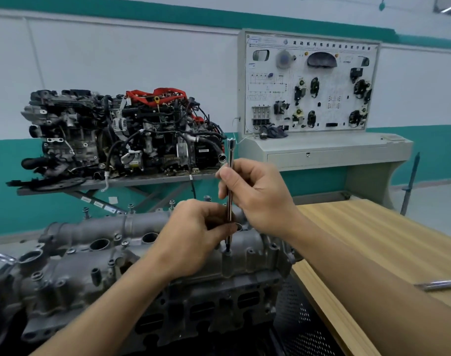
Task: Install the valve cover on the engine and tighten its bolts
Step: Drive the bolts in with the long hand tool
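Observation:
A grey cast valve cover [96, 260] lies on top of the engine [193, 312] in the lower middle of the head view. A long chrome extension bar [229, 160] stands upright, its lower tip in a bolt boss [227, 253] near the cover's right end. My right hand [255, 196] grips the bar's upper half with curled fingers. My left hand [198, 235] pinches the bar lower down, just above the cover. Several bolts [130, 208] stand along the cover's far edge.
A wooden table [373, 240] runs along the right, with a chrome tool [440, 284] lying on it. Behind stands a second engine [121, 134] on a metal stand. A white training board [309, 86] on a grey console fills the back right.

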Demonstrator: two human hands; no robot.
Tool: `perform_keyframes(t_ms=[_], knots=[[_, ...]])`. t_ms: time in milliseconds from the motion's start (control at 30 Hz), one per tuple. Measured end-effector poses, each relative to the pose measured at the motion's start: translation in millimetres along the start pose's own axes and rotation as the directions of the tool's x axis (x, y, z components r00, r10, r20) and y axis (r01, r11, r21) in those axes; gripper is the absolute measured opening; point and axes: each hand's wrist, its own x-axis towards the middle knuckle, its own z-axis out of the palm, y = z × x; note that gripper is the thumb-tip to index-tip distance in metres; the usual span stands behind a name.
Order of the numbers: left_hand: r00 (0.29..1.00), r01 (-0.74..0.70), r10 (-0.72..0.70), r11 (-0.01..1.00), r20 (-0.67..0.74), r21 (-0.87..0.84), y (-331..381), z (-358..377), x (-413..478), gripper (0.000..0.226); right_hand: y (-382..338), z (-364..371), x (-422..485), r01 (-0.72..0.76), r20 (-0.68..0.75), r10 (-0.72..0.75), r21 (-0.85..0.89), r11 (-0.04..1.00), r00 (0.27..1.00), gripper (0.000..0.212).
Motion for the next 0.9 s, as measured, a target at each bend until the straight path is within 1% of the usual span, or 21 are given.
perform_keyframes(t_ms=[67,100,200,267,367,433,467,567,633,733,900], knots=[[0.996,-0.089,0.089,0.996,-0.009,-0.02,13,-1,-8,0.007,-11,-1,-2,0.074,-0.041,-0.072,0.046,0.996,0.997,0.031],[0.994,-0.106,0.106,0.994,-0.027,-0.019,19,-4,-5,0.008,-18,-2,1,0.097,-0.053,-0.094,0.058,0.994,0.994,0.032],[0.994,-0.057,0.064,0.996,-0.085,0.075,28,-25,6,0.006,-34,0,16,0.047,-0.048,-0.041,0.124,0.991,0.998,0.027],[0.997,-0.015,0.028,0.985,-0.071,0.172,27,-45,5,0.004,-37,11,23,0.01,-0.006,-0.009,0.141,0.99,1.0,0.024],[0.997,0.049,-0.036,0.975,-0.063,0.217,18,-70,-13,0.022,-32,38,25,0.012,0.061,-0.021,0.133,0.991,0.998,0.027],[0.995,0.081,-0.065,0.973,-0.081,0.216,11,-77,-24,0.031,-29,54,28,0.035,0.101,-0.047,0.113,0.993,0.994,0.03],[0.992,0.094,-0.075,0.974,-0.098,0.208,9,-77,-28,0.031,-29,60,29,0.047,0.112,-0.057,0.09,0.995,0.992,0.03],[0.986,0.115,-0.099,0.986,-0.136,0.117,3,-73,-36,0.021,-28,67,29,0.055,0.127,-0.062,0.057,0.997,0.99,0.031],[0.986,0.101,-0.092,0.993,-0.138,0.061,-2,-68,-39,0.014,-26,67,27,0.02,0.133,-0.028,0.058,0.998,0.991,0.031],[0.983,0.084,-0.078,0.996,-0.166,0.033,-9,-64,-40,0.005,-25,64,24,-0.041,0.14,0.025,0.111,0.993,0.99,0.025],[0.981,0.056,-0.051,0.998,-0.188,0.023,-16,-58,-44,0.005,-28,60,23,-0.076,0.209,0.047,0.134,0.988,0.977,0.022]])
